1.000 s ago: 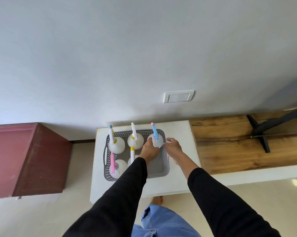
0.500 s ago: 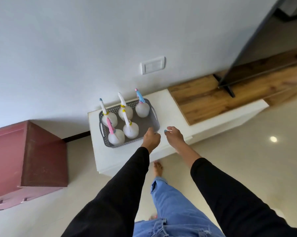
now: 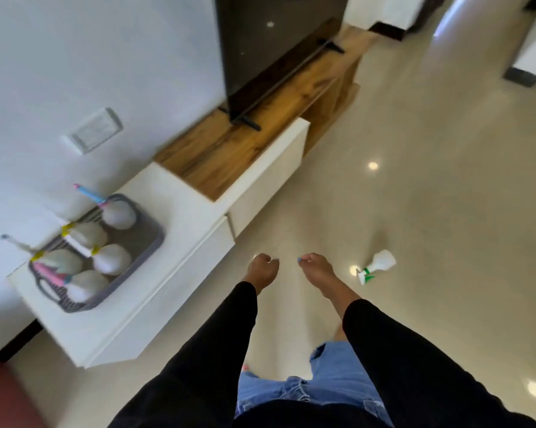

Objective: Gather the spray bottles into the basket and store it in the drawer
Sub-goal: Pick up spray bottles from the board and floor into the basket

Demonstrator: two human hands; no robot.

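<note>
Both hands hold nothing — left hand (image 3: 262, 268) loosely curled, right hand (image 3: 314, 268) relaxed — above the floor (image 3: 446, 211), out from the white cabinet (image 3: 168, 273). On the cabinet top stands the grey basket (image 3: 155, 239), five spray bottles (image 3: 112, 259) inside. One green-nozzled bottle (image 3: 379, 265) lies on the floor to the right, well apart, unobstructed. Judged: gathering nearly done — this bottle and the drawer storage remain. A dark screen (image 3: 273, 44) stands beyond on a wooden shelf (image 3: 245, 143).

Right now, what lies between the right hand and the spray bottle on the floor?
Nothing. In the head view only bare, glossy floor separates the right hand from the green-nozzled spray bottle lying on its side.
</note>
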